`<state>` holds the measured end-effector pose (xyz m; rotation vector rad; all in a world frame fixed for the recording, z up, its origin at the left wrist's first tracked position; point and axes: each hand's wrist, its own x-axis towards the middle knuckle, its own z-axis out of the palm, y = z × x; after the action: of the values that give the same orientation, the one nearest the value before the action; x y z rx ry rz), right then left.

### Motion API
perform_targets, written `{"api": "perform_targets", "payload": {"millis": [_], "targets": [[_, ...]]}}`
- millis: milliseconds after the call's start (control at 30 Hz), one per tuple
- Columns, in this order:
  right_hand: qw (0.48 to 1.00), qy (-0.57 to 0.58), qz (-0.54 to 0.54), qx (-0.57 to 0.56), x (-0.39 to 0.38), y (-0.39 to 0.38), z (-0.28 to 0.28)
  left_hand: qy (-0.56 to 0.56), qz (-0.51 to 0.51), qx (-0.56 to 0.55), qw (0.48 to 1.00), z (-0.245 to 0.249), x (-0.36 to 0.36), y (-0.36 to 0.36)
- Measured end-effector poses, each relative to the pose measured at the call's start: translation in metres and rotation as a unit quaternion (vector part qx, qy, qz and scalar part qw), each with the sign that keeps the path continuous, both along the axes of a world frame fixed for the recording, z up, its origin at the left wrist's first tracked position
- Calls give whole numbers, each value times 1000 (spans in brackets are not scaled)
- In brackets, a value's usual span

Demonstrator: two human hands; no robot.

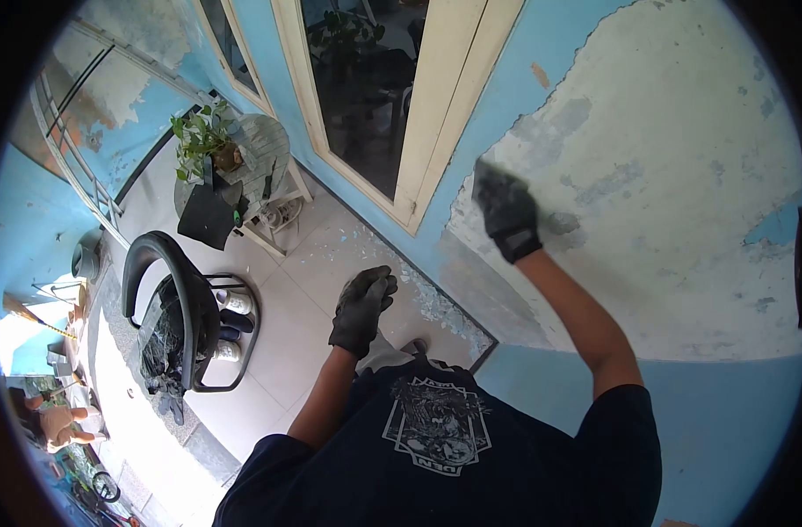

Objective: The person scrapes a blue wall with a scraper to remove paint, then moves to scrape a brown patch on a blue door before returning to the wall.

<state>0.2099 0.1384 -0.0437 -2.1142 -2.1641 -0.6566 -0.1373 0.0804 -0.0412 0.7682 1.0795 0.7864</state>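
My left hand (363,307), in a black glove, is held in front of my body above the tiled floor. Its fingers are curled into a loose fist, and nothing shows in it. My right hand (508,206), gloved in black too, is up at the wall (656,176), by the ragged edge where blue paint meets bare grey-white plaster. Motion blurs it; the fingers look closed, with a dark pointed shape at their far end that I cannot make out. Paint flakes (440,307) lie along the wall's foot.
A glazed door with a cream frame (467,61) stands left of the bare plaster. A round table (265,136) carries a potted plant (208,145). Nearby are a black chair (186,303) with shoes beneath it and a ladder (76,162). Another person (63,426) is outside at lower left.
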Motion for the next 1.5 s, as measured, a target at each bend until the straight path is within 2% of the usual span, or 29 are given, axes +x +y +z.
{"api": "perform_targets", "payload": {"millis": [67, 133, 200, 233, 300, 367, 400, 467, 500, 533, 567, 600, 667, 700, 767, 833, 867, 933, 1000, 1067, 1100, 1133, 1167, 1233, 1300, 1367, 1433, 1467, 1500], "targets": [[949, 86, -173, -249, -16, -44, -113, -1, -15, 17, 1000, 5, 0, -4], [925, 81, -107, -356, -41, -86, -153, -9, -8, 15, 1000, -1, -7, -12], [892, 62, -27, -448, -50, -47, -138, -16, 14, 7, 1000, -16, -14, -10], [950, 160, 71, -260, -59, -24, -105, -13, 12, 0, 1000, -18, -20, -14], [963, 161, 189, 101, -97, 2, 67, 4, 35, -22, 999, -22, -27, -18], [954, -3, 194, 227, -83, 23, 145, 14, 40, -34, 999, -27, -28, -19], [955, -1, 196, 222, -66, 35, 124, 10, 43, -35, 998, -29, -28, -19], [981, -124, 120, 86, -22, 52, 15, 10, 45, -37, 998, -28, -29, -16], [992, -99, 79, 12, -9, 36, -64, -1, 43, -28, 999, -24, -27, -14], [991, 38, -26, -122, -6, -3, -119, -11, 39, -22, 999, -21, -27, -16], [945, 170, -131, -248, -9, -42, -152, -12, 38, -26, 999, -18, -30, -20], [895, 144, -213, -365, -8, -67, -198, -6, 47, -16, 999, -15, -31, -20], [737, 8, -96, -669, -16, -89, -256, 6, 57, -1, 998, -14, -36, -19], [691, 2, -20, -723, -24, -90, -276, 30, 59, 4, 998, -16, -39, -21], [795, 32, -13, -605, -80, -71, -120, 51, 60, 7, 997, -26, -39, -25], [963, 183, 117, -158, -89, -36, -45, 43, 41, -40, 997, -41, -40, -28], [960, 206, 181, 53, -94, -19, -7, 45, 39, -44, 997, -39, -38, -29], [955, 55, 216, 196, -85, 15, 96, 50, -8, -39, 998, -34, -32, -26], [949, 10, 191, 251, -59, 43, 92, 47, -9, -32, 998, -27, -23, -21], [990, 26, 120, 65, -17, 52, -2, 46, -14, -27, 998, -25, -20, -17], [984, -131, 114, 45, -15, 31, -45, 31, -13, -17, 999, -25, -19, -12], [995, 54, -2, -84, -10, 1, -98, 14, -14, -8, 1000, -24, -19, -11], [942, 236, -120, -209, -11, -35, -151, 15, -20, -12, 1000, -22, -21, -13], [874, 27, -235, -424, -28, -84, -214, 56, -25, 13, 998, -16, -25, -7], [728, 145, -67, -667, -35, -127, -240, 112, -41, 46, 992, -37, -35, -8], [727, 268, -122, -620, -69, -160, -191, 165, -65, 79, 981, -43, -35, -12], [739, 456, -189, -459, -96, -180, -135, 262, -118, 171, 942, -36, -21, -18], [735, 466, -195, -453, -104, -188, -110, 258, -132, 169, 942, -51, -13, -22], [698, 563, -175, -407, -109, -196, -87, 262, -145, 174, 938, -44, -5, -21]]}}
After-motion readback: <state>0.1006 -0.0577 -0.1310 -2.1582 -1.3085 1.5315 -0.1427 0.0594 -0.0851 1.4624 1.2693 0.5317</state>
